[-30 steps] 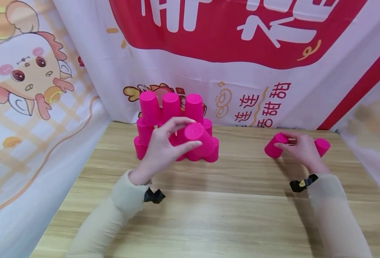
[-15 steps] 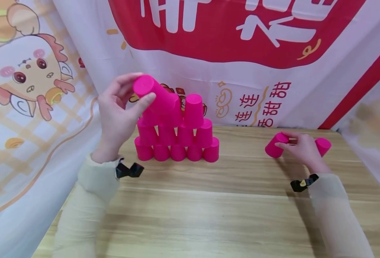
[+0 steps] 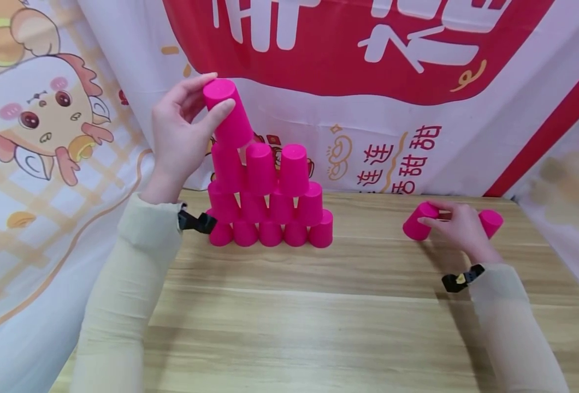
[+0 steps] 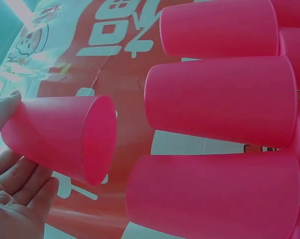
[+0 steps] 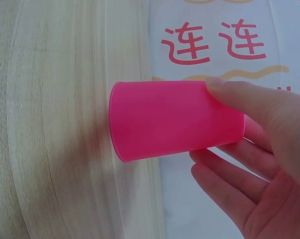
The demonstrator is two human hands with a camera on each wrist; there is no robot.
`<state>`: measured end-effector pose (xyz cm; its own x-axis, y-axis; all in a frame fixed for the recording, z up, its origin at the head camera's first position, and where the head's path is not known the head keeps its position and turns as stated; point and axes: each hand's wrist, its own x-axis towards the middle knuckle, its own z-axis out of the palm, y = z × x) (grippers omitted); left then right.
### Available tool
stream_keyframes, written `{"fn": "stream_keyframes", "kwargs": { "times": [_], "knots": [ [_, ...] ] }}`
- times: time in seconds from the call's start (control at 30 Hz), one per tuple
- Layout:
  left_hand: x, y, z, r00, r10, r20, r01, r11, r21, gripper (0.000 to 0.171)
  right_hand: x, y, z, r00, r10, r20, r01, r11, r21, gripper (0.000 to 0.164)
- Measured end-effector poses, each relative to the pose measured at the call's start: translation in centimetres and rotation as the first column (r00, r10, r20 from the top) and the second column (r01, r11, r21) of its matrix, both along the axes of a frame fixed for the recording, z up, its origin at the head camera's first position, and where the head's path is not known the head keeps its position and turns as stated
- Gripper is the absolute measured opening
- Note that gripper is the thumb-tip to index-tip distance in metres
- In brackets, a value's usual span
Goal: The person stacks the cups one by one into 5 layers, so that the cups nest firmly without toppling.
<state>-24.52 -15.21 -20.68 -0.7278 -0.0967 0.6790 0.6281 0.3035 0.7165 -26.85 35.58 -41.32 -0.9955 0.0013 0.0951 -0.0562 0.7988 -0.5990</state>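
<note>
My left hand (image 3: pixel 183 128) pinches an upside-down pink cup (image 3: pixel 230 117) near its base, slightly tilted. In the left wrist view that cup (image 4: pixel 60 134) has its open rim facing the stack, apart from the top-row cups (image 4: pixel 219 102). The pink cup pyramid (image 3: pixel 270 204) stands in three rows, mouths down, with three cups in the upper row. Over at the right, my right hand (image 3: pixel 461 226) grips another pink cup (image 3: pixel 419 222) between thumb and fingers. The right wrist view shows this cup (image 5: pixel 174 117) tilted, its rim close over the wood.
One more pink cup (image 3: pixel 491 222) stands behind my right hand, partly hidden by it. The wooden table (image 3: pixel 319 327) ends at a white and red printed cloth (image 3: pixel 343 87) hanging behind. Another cloth with a cartoon figure (image 3: pixel 39 109) hangs at the left.
My left hand has carried its cup from in front of the pyramid leftward and up, to above the upper row's left cup. The right hand has stayed in place with its cup.
</note>
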Motion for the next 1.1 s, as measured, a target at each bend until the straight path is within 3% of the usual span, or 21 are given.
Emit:
{"fn": "stream_keyframes", "kwargs": {
  "times": [0.2, 0.37, 0.63, 1.1],
  "knots": [
    [-0.8, 0.1, -0.1, 0.994, -0.018, 0.11, 0.016, 1.0, 0.019, 0.048, 0.0, 0.0, 0.0, 1.0, 0.005, -0.012, -0.005, 1.0, 0.013, 0.069],
    [-1.8, 0.0, -1.2, 0.982, -0.027, 0.186, 0.022, 0.999, 0.03, 0.051, -0.1, 0.0, 0.0, 1.0, 0.004, -0.001, -0.004, 1.0, 0.01, 0.071],
    [-3.7, -0.8, -3.2, 0.981, -0.047, 0.186, 0.036, 0.998, 0.059, 0.053, 0.0, 0.0, -0.2, 1.0, 0.0, 0.017, 0.0, 1.0, -0.009, 0.07],
    [-4.5, -1.5, -3.6, 0.976, -0.07, 0.206, 0.048, 0.992, 0.114, 0.052, 0.4, -0.2, -0.1, 1.0, -0.009, 0.015, 0.01, 1.0, -0.02, 0.07]
  ]
}}
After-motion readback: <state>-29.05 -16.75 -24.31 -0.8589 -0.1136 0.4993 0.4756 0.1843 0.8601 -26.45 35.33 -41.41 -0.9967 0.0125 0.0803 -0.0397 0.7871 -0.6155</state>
